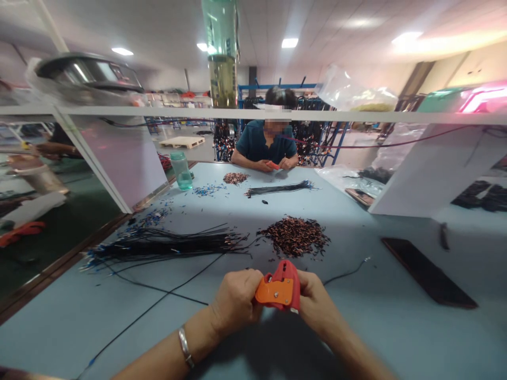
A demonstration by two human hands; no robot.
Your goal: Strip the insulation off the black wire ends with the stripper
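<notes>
In front of me both my hands meet at a red and orange wire stripper, held above the table. My right hand is closed around its red side, the fingers partly hidden behind the tool. Against the orange side, my left hand is closed, and a black wire runs from the left to behind it; the grip itself is hidden. Another black wire trails out beside my right hand. Beyond lie a heap of small black and copper-coloured offcuts and a bundle of black wires with blue ends.
Across the table a person holds a red tool. A dark phone lies at right. Further back are another wire bundle, a second offcut heap and a green bottle. A shelf spans the view overhead.
</notes>
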